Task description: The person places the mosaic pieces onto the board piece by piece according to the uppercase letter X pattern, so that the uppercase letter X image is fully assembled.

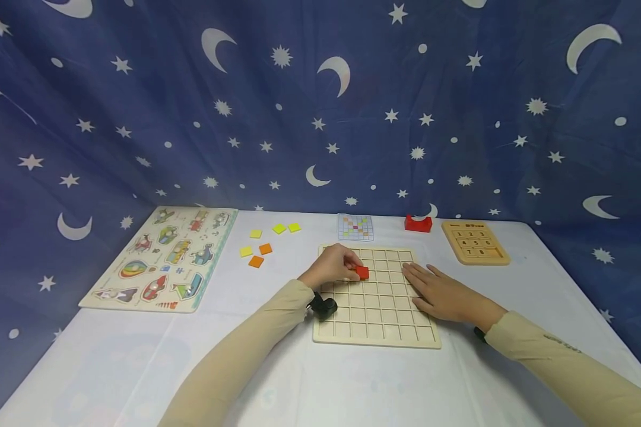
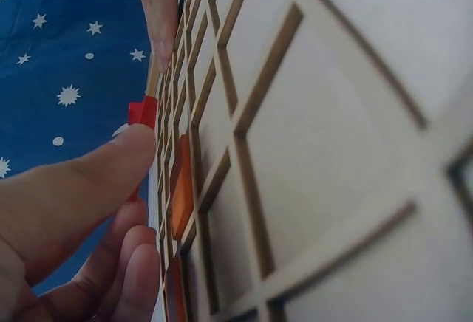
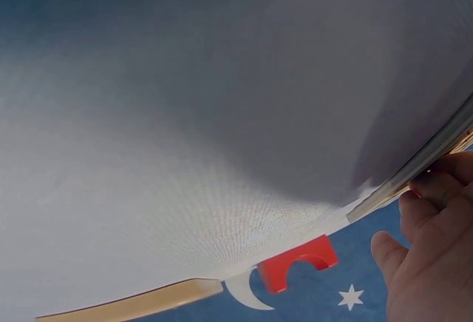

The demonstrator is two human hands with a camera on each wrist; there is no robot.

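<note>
A red square tile (image 1: pixel 362 273) is pinched between the thumb and curled fingers of the left hand (image 1: pixel 331 267) over the far half of a wooden grid board (image 1: pixel 376 341); whether the board is touched by it cannot be told. In the left wrist view, an orange tile (image 2: pixel 182 189) is seen set among the grid's cells. The board's right edge is touched by the right hand (image 1: pixel 448 295), its fingers extended and slightly spread, with nothing gripped. On the white surface (image 1: pixel 278 362), four yellow tiles (image 1: pixel 246 252) and two orange ones are scattered left of the board. Beyond it are placed a pattern card (image 1: pixel 355 227) and a red notched block (image 1: pixel 418 224); a number puzzle (image 1: pixel 475 242) is laid to the right.
</note>
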